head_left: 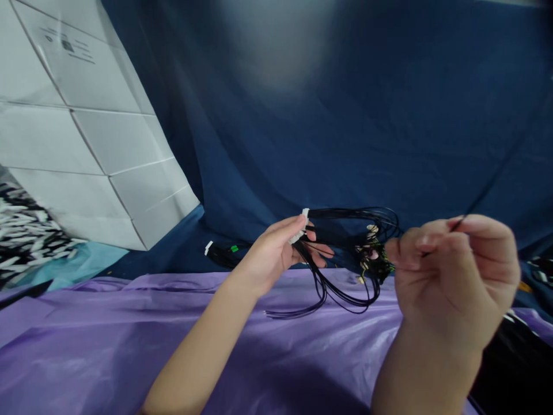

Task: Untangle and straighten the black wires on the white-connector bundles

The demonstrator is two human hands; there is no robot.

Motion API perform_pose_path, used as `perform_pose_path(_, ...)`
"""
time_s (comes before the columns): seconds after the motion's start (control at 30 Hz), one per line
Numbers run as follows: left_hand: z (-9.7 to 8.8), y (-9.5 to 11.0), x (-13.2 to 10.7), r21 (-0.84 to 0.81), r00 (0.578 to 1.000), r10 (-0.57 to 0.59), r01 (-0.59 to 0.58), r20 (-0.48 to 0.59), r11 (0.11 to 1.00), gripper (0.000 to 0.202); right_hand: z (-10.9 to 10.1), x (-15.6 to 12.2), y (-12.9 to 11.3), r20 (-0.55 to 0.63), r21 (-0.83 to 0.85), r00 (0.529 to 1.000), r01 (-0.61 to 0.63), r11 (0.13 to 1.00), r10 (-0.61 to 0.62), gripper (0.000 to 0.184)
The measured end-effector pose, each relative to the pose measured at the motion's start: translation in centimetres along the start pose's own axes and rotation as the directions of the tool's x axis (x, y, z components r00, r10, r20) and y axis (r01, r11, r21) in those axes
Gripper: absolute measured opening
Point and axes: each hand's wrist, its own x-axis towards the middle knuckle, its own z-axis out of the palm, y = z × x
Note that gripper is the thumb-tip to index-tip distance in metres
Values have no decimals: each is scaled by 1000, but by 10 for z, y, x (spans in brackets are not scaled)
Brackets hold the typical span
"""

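Observation:
Near the middle, my left hand [279, 248] is closed on a white connector [298, 236] of a black wire harness [345, 297]. Its wires loop out to the right and back, with loose ends pointing left above the purple cloth. A tangle of wires with small pale and yellow bits [371, 253] hangs between my hands. My right hand [453, 271], raised closer to the camera, pinches a thin black wire [484, 193] that runs up to the right and blurs. Left of my left hand lies another white connector [208, 248] with black wires and a green mark.
White boxes [108, 132] stand stacked at the left. Below them are a heap of black and white pieces [26, 230] and a teal sheet [90, 262]. Purple cloth [129, 346] spreads in front, a dark blue cloth [367, 115] behind. A black bundle [514, 369] lies at the lower right.

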Motion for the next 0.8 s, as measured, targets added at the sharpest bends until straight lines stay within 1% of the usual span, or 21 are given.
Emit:
perform_pose_path(0.03, 0, 0, 0, 10, 1000, -6, 6, 3, 1000, 28, 1, 0, 2, -8, -80, 999, 42, 996, -42, 14)
perform_pose_path(0.1, 2, 1, -1, 49, 999, -33, 32, 16, 998, 30, 4, -2, 4, -1, -260, 994, 109, 960, -113, 14)
perform_pose_path(0.13, 3, 1, -1, 68, 999, -46, 44, 20, 997, 32, 5, -4, 5, 15, -334, 991, 127, 934, -130, 12)
perform_pose_path(0.2, 4, 1, -2, 81, 998, -63, 61, 19, 995, 31, 7, -6, 5, 62, -421, 989, 147, 895, -133, 10)
perform_pose_path(0.3, 5, 2, -4, 69, 997, -67, 65, 26, 995, 28, 6, -7, 3, 126, -472, 982, 182, 862, -138, 9)
perform_pose_path(0.4, 3, 4, -5, 60, 999, -39, 37, 33, 998, 26, 0, -6, -2, 168, -533, 979, 192, 824, -120, 9)
perform_pose_path(0.5, 1, 6, -4, 26, 999, -17, 16, 40, 1000, 27, -10, -6, -10, 244, -639, 968, 202, 742, -54, 8)
perform_pose_path(0.57, 0, 8, -4, -9, 999, -5, 6, 49, 1000, 28, -15, -6, -15, 306, -676, 952, 226, 702, -12, 10)
perform_pose_path(0.63, 0, 9, -5, -36, 999, 9, -8, 49, 999, 28, -17, -7, -18, 339, -675, 941, 237, 699, 9, 11)
perform_pose_path(0.7, 0, 9, -5, -54, 999, 21, -18, 50, 998, 26, -17, -7, -20, 342, -672, 940, 236, 702, 11, 11)
perform_pose_path(0.8, -1, 9, -6, -45, 997, 25, -21, 78, 999, 26, -15, -7, -19, 336, -675, 942, 237, 699, 6, 11)
